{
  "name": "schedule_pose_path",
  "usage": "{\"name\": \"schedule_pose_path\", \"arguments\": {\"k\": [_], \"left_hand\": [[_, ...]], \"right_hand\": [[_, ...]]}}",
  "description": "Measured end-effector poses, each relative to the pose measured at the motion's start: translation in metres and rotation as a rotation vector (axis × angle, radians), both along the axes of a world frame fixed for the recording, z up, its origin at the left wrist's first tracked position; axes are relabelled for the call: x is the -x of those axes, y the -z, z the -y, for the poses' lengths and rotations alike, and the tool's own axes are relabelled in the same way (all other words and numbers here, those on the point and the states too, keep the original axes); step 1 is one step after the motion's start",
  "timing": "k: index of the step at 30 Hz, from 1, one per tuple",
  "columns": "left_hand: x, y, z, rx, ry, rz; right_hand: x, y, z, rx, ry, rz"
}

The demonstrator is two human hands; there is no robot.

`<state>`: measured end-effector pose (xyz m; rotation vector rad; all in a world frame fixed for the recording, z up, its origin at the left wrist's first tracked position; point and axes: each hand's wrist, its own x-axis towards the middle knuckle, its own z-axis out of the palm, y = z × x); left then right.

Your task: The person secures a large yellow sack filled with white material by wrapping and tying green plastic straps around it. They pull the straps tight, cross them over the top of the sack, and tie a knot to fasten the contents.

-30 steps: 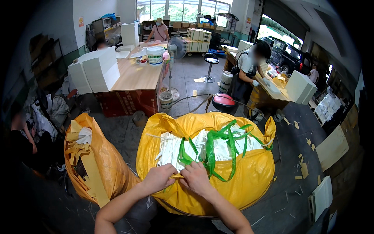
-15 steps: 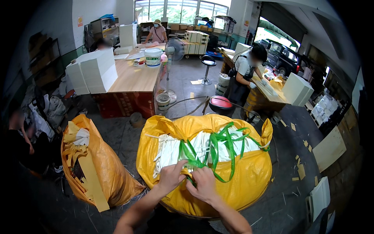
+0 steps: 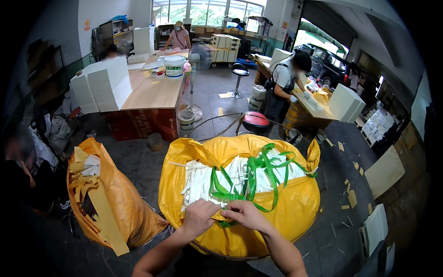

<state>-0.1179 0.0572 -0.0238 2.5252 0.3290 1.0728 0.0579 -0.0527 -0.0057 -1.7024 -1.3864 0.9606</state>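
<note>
Left hand (image 3: 199,219) has dropped its thumb; it and right hand (image 3: 247,215) pinch yellow sack (image 3: 277,224) rim tight. I judge green strap (image 3: 252,177) partly laced, white strips (image 3: 197,180) still uncovered.

green straps (image 3: 252,177) loop over the white strips (image 3: 196,177), in the way just beyond the hands (image 3: 200,218); a twisted corner (image 3: 314,156) of the yellow sack (image 3: 287,207) rises at right. at left, open floor (image 3: 146,177) parts it from the orange sack (image 3: 122,198), narrowing toward the person.
</note>
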Motion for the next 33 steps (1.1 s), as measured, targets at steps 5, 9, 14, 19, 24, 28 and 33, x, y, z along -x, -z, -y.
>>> {"name": "schedule_pose_path", "arguments": {"k": [5,9,14,19,24,28,33], "left_hand": [[0.009,-0.009,-0.003,0.099,0.065,0.036],[0.017,-0.003,-0.001,0.107,0.075,0.067],[0.011,-0.005,-0.003,0.194,0.13,0.095],[0.021,-0.024,-0.011,0.204,0.123,-0.149],[0.052,-0.039,-0.049,0.26,0.185,-0.731],[0.061,0.001,-0.087,0.003,0.451,-0.779],[0.097,-0.047,-0.156,-0.221,0.066,-0.875]], "right_hand": [[0.002,0.005,-0.01,-0.034,0.087,-0.182],[0.013,-0.009,-0.025,-0.192,0.151,0.172],[0.006,-0.021,-0.043,-0.452,0.32,0.099],[-0.045,-0.26,-0.095,-1.251,0.482,1.187],[-0.083,-0.405,-0.061,-1.274,0.483,1.36],[-0.134,-0.404,0.1,-1.04,0.846,1.419],[-0.191,-0.316,0.348,-0.728,1.406,1.188]]}}
